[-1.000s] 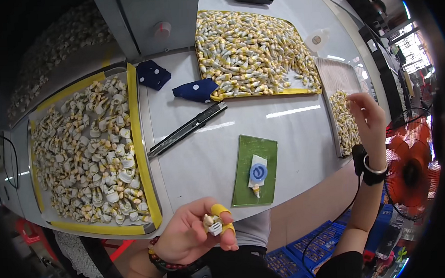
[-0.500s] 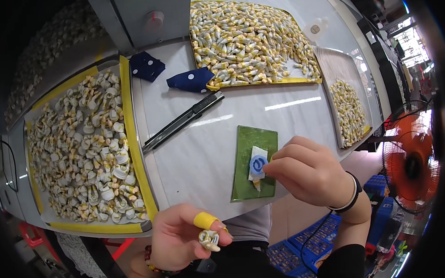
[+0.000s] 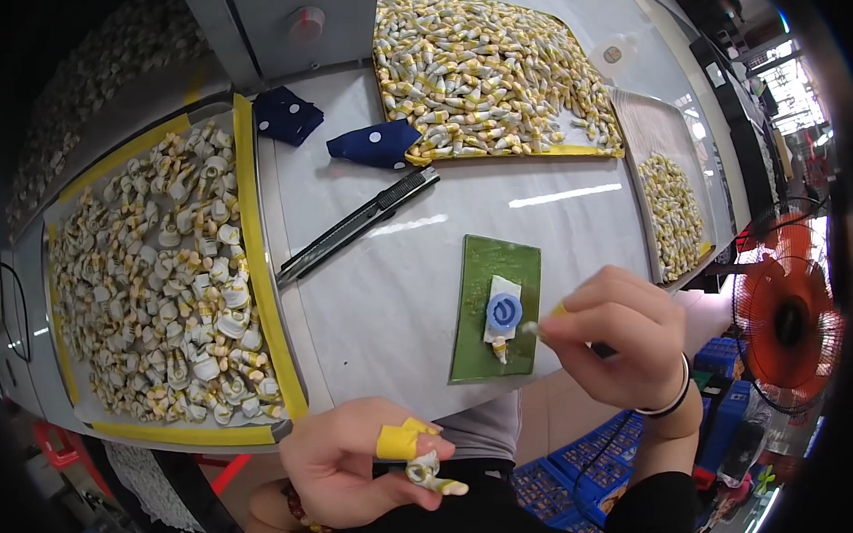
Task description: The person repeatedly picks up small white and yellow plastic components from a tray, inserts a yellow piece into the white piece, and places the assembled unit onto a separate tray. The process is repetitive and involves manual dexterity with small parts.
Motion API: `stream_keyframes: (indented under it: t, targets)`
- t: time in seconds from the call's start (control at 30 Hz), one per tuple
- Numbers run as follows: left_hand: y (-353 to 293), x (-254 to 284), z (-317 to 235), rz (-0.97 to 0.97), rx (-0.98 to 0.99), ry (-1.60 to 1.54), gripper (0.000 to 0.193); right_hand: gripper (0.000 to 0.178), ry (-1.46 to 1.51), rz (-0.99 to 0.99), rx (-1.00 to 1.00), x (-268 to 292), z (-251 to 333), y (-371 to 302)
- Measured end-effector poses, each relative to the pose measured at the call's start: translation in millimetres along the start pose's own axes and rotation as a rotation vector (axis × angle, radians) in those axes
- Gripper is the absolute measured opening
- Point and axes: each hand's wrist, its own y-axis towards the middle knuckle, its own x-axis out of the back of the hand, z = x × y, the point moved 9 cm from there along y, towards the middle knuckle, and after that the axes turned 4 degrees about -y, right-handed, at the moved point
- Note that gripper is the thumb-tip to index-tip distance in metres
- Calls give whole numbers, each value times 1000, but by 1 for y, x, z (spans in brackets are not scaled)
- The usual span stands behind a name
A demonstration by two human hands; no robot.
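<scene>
My left hand (image 3: 363, 461), a band of yellow tape round one finger, pinches a small white-and-yellow figurine piece (image 3: 424, 470) with a curled top and a pale tip. On the green mat (image 3: 479, 265) lies a white strip with a round blue mold (image 3: 504, 312) on it. A small yellow-and-white cone-shaped piece (image 3: 502, 349) sits just below the strip. To the right of the mat, my right hand (image 3: 617, 330) is raised with thumb and fingertips pressed together. A tiny whitish bit shows blurred at those fingertips, too small to name.
A yellow-taped tray (image 3: 252, 197) of curled pieces stands at left. Behind the mat is a tray (image 3: 535, 154) full of cone-shaped pieces, with a smaller tray (image 3: 642, 118) to its right. A black utility knife (image 3: 359, 224) and blue dotted cloths (image 3: 375, 144) lie between. An orange fan (image 3: 790, 320) stands far right.
My right hand has drawn away from the blue mold to the right, leaving it uncovered. In my left hand the figurine piece has turned, its pale tip now pointing right.
</scene>
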Motion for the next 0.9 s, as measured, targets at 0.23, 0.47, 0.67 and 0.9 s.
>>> stream_keyframes:
  t: [0.23,0.47,0.67,0.9]
  targets:
    - [5,-23,-23,181,-259,331,36,22,585,-110,-38,-8,21,-10]
    - [6,-27,-22,171,-265,370,34,18,646,-102,-13,-18,30,-11]
    - [7,-36,-30,286,-303,459,34,16,668,-51,-10,-23,37,-10]
    - [7,-34,-36,260,-378,403,32,14,645,-31,-20,-21,41,-6]
